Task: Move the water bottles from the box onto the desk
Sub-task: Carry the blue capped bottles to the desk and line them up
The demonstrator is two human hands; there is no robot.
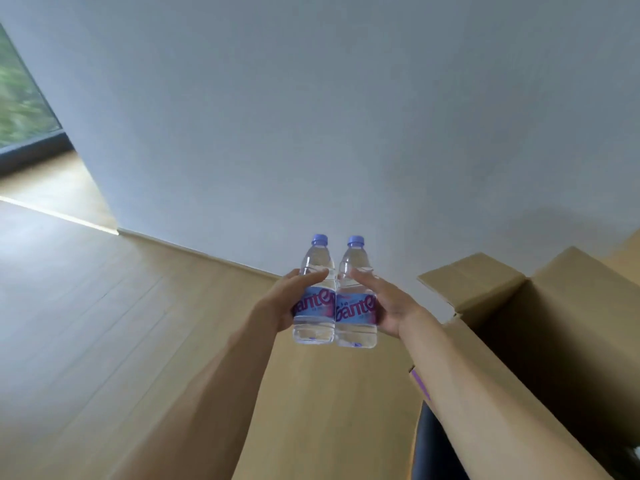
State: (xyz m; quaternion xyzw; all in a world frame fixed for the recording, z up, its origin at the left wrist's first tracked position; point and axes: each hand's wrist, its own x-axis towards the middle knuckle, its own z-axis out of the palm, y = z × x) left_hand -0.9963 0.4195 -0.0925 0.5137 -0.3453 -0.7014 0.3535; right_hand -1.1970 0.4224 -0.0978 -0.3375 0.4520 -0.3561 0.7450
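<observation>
Above the wooden desk [104, 323], both outstretched hands, left [287, 299] and right [384, 306], clamp two upright touching bottles [334, 299] between them.

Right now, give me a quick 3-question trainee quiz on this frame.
1. True or false: the two water bottles are lying on the desk.
2. What colour are the bottle caps?
3. The open cardboard box is: A) left of the hands, B) right of the hands, C) out of view.

Key
1. False: they are held upright, side by side, between the left hand and right hand, above the desk.
2. Purple-blue.
3. B.
</observation>
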